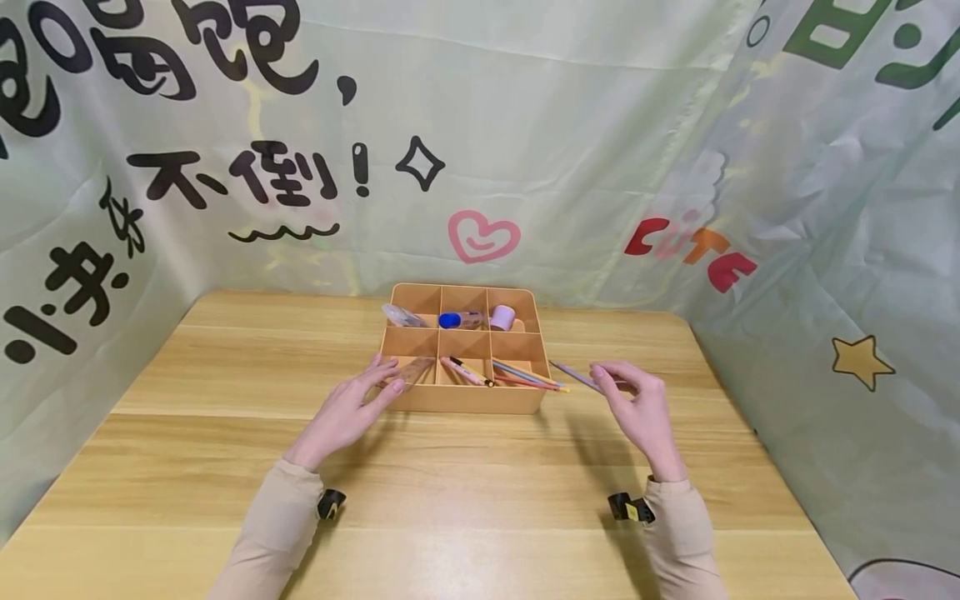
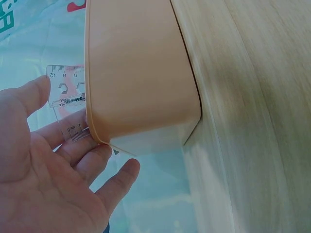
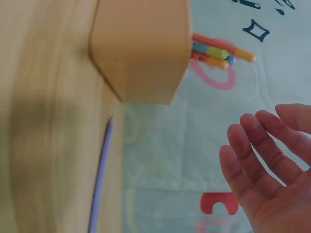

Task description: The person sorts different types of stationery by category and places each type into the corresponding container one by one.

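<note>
A tan six-compartment organizer (image 1: 465,402) stands on the table. My left hand (image 1: 351,410) rests at its front left corner, fingers loosely extended. Beside those fingers, a clear ruler (image 2: 65,82) sticks up above the rim from the front left compartment. On the other side, my right hand (image 1: 636,408) hovers right of the organizer, its fingers (image 3: 262,155) relaxed and nothing between them. Below it a purple pencil (image 3: 100,179) lies on the tabletop. Several slim coloured sticks (image 1: 525,375) lean out of the front right compartment.
The front middle compartment holds pink and black-and-yellow pens (image 1: 467,372). Behind are a clear plastic item (image 1: 402,316), a blue-capped tube (image 1: 459,320) and a purple cylinder (image 1: 502,317). Printed cloth (image 1: 570,150) hangs right behind the wooden table (image 1: 465,500).
</note>
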Tool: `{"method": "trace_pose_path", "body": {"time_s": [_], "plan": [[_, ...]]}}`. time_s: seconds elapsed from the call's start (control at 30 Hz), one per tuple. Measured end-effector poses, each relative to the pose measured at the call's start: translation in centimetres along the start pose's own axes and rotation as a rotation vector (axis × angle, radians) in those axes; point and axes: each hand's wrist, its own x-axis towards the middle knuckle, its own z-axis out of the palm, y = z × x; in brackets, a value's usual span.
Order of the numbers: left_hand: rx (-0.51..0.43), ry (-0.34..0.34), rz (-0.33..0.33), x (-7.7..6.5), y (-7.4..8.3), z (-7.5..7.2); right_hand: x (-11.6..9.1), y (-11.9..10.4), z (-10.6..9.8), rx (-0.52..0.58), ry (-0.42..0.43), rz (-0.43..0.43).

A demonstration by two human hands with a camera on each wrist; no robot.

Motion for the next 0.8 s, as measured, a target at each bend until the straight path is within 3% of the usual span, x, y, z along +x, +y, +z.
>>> {"method": "trace_pose_path", "body": {"time_s": [0.3,0.47,0.8], "plan": [[0.001,-0.004,0.006,0.1,0.0,-0.1,-0.9,5.3,-0.9,-0.096,-0.103,0.094],[0.000,-0.009,0.004,0.1,0.0,-0.1,-1.1,6.9,-1.9,-0.134,-0.190,0.137],[-0.009,-0.009,0.003,0.1,-0.2,-0.1,-1.4,8.8,-3.5,-0.168,-0.265,0.215]]}}
